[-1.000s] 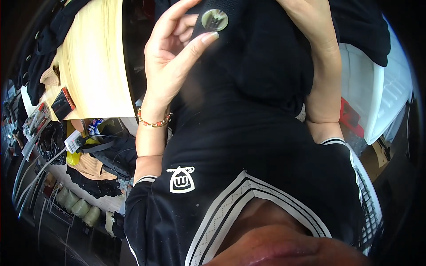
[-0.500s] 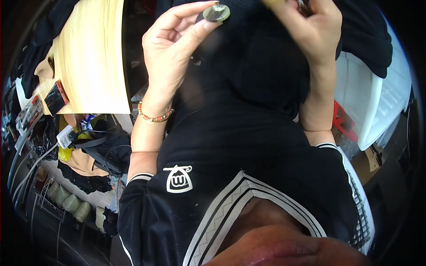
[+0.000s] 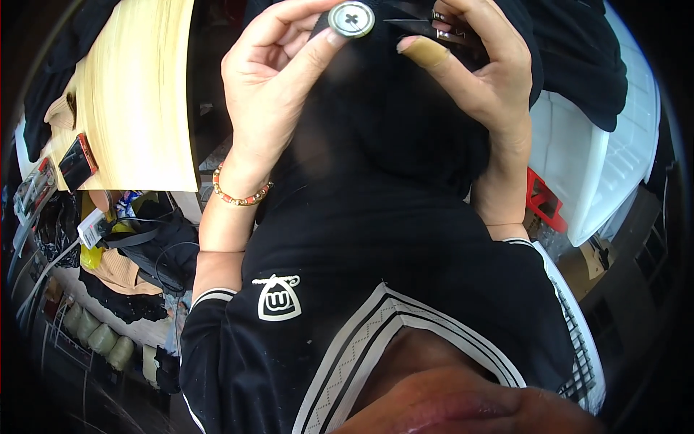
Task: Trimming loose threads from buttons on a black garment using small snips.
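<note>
Head view: a button by black cloth.
The left hand's tight grip holds it. I see a dark cross like thread, so sewing seems begun; I can't tell what's left. A needle-like thing is just beside it, maybe in the right hand's grip; I can't tell.

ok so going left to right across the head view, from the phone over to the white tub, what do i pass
red-edged phone, left hand, round pale button, thin needle-like piece, right hand, white tub
</note>
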A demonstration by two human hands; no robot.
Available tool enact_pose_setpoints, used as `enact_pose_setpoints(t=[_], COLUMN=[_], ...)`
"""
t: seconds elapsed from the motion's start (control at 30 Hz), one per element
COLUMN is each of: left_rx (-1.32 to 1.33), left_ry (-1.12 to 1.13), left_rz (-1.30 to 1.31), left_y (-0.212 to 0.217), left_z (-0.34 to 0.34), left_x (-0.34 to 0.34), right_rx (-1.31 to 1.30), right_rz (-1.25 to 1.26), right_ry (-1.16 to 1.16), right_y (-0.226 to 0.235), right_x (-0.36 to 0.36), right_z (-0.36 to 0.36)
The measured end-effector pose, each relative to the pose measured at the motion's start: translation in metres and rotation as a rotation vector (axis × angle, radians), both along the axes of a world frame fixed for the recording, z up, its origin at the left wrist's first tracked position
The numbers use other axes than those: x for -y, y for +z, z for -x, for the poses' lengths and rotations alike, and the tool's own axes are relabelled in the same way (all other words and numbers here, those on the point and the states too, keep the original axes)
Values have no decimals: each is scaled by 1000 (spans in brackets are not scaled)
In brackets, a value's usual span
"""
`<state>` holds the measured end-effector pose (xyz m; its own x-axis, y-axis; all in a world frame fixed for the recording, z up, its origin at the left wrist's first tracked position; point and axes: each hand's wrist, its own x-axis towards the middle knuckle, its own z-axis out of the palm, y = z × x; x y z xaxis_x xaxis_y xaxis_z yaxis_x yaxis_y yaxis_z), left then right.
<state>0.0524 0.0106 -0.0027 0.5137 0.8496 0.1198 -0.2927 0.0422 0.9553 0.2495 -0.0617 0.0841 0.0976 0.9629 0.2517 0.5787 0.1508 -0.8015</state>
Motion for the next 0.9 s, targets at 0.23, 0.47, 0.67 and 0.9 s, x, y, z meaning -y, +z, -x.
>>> enact_pose_setpoints(t=[0.23,0.47,0.67,0.9], left_rx=[-151,-151,-143,-123], left_ry=[33,7,-6,5], left_rz=[-207,-164,-151,-186], left_y=[3,11,9,7], left_z=[2,0,0,-1], left_x=[0,6,8,7], right_rx=[244,155,70,95], right_rz=[-41,-57,-59,-97], right_ry=[41,80,100,86], right_y=[0,-6,-13,-18], right_x=[3,4,5,4], right_z=[-2,-1,-2,-1])
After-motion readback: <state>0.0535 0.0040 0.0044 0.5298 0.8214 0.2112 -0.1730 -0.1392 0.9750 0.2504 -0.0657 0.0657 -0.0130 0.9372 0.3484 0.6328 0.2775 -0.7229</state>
